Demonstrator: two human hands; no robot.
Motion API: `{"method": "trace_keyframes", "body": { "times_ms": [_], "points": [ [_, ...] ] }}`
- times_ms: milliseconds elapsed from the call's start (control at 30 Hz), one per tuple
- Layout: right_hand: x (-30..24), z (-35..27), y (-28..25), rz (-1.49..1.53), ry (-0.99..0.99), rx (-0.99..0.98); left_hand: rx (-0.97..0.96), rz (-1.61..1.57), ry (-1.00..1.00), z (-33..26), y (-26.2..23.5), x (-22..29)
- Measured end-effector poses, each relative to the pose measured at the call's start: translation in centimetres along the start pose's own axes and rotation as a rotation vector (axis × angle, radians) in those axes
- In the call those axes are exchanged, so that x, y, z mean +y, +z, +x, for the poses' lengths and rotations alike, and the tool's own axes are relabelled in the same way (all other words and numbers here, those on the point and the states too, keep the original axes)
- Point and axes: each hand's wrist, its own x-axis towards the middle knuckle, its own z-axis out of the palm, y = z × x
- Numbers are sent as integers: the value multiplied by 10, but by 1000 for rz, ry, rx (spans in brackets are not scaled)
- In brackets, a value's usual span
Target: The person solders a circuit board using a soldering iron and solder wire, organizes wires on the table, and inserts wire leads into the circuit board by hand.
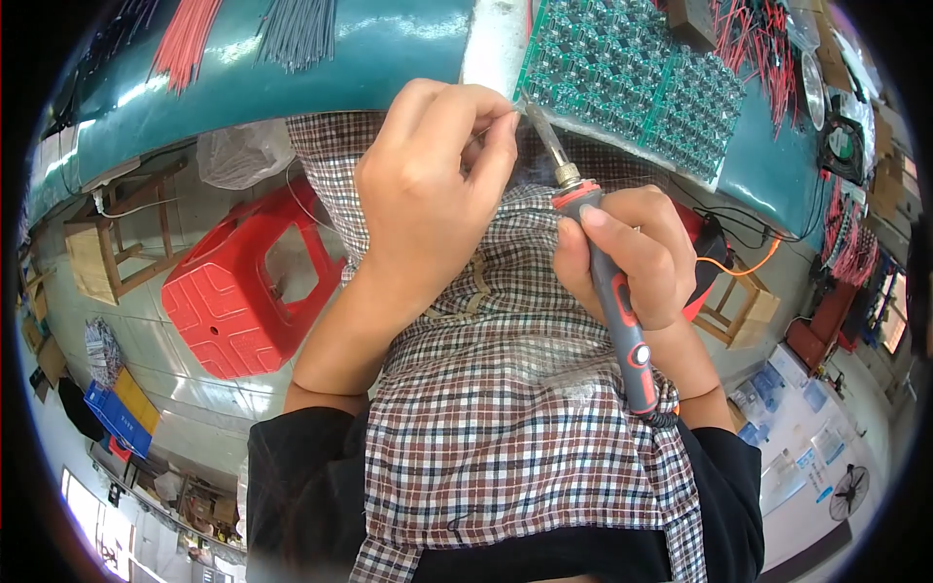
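My right hand [646, 253] is wrapped around the grey and red handle of a soldering iron [619, 311], its metal tip pointing up and left. That tip reaches the lower left corner of a panel of green circuit boards [598, 73] dense with small parts. My left hand [418, 185] is closed in a pinch right beside the tip, at the same corner. Whatever the left fingertips hold is too small to make out. Whether the iron touches the board or the pinched thing, I cannot tell.
Bundles of red wires [190, 39] and dark grey wires [296, 34] lie on the green tabletop [398, 58]. More red wires [758, 49] and a brown block [691, 21] sit by the boards. A red plastic stool [224, 311] and a wooden stool [92, 257] stand at left.
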Motion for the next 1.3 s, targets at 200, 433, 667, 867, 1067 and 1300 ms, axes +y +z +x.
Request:
{"method": "trace_keyframes", "body": {
  "times_ms": [200,433,667,867,1067,1300],
  "points": [
    [-1,2,-7,4,16,6,-77,47,34,0,-7,4],
    [-6,-5,-31,-3,88,-42,-73,85,48,-4,-5,6],
    [-3,-10,-33,-42,105,-29,-56,35,83,-5,7,9],
    [0,-9,-31,-58,106,-1,-71,30,92,-3,13,10],
    [2,-8,-28,-58,82,-6,-77,38,95,-2,17,9],
    [-1,-6,-28,-101,83,-37,-74,30,100,-2,17,10]
  ]
}}
